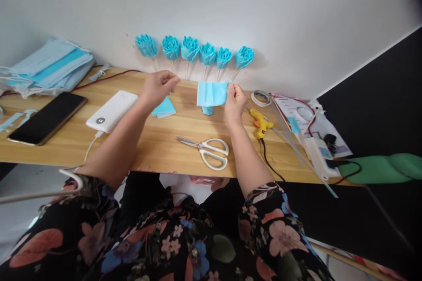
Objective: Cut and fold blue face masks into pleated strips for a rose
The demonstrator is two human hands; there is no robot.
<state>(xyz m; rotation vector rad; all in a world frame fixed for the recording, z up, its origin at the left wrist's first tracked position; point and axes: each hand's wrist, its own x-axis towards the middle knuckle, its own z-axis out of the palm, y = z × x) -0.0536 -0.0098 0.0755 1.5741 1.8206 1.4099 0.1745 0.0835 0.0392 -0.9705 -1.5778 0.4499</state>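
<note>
Pinched in my right hand (234,99) is a light blue piece of pleated mask fabric (212,93), held up by its right edge above the table. Below it a small blue folded piece (207,110) lies on the wood. My left hand (161,88) hangs to the left of the fabric, apart from it, thumb and fingers pressed together; I cannot make out anything between them. Beneath the left hand are flat blue fabric pieces (164,107). White-handled scissors (214,154) lie slightly open near the front edge.
Several blue fabric flowers (190,49) on sticks lean against the wall. Left are stacked face masks (49,68), a phone (48,118) and a white power bank (112,112). Right are a tape roll (261,98), a yellow glue gun (261,123) with its cord, and a power strip (321,158).
</note>
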